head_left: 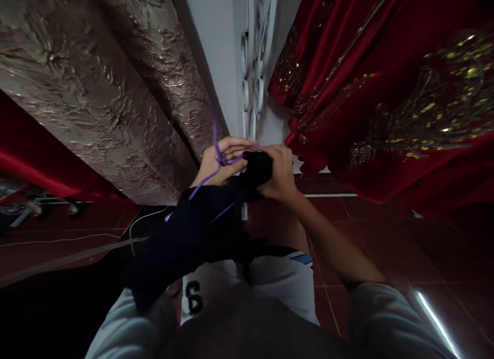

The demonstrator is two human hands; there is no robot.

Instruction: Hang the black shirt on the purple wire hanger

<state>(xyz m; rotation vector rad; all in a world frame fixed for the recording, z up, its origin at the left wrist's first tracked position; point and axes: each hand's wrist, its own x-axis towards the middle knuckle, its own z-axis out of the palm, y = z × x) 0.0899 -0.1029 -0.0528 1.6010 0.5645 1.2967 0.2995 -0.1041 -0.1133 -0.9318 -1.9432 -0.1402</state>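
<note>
A black cloth garment (185, 230) with a small white mark hangs over my left forearm and bunches up between my hands. My right hand (282, 171) is closed around a gathered, rounded part of this black fabric. A thin purple cord (204, 181) loops over my left hand (216, 163) and runs between its thumb and fingers to the bunched cloth. Those fingers are bent and close together, with the tips touching the fabric. Where the cord joins the cloth is too dark to make out.
Red fabric with gold sequins (424, 106) hangs at the right. A beige textured drape (100, 91) hangs at the left. White ornamental metalwork (252, 65) stands ahead against the wall. A pale cable (77, 239) crosses the left side above the red tiled floor (363, 245).
</note>
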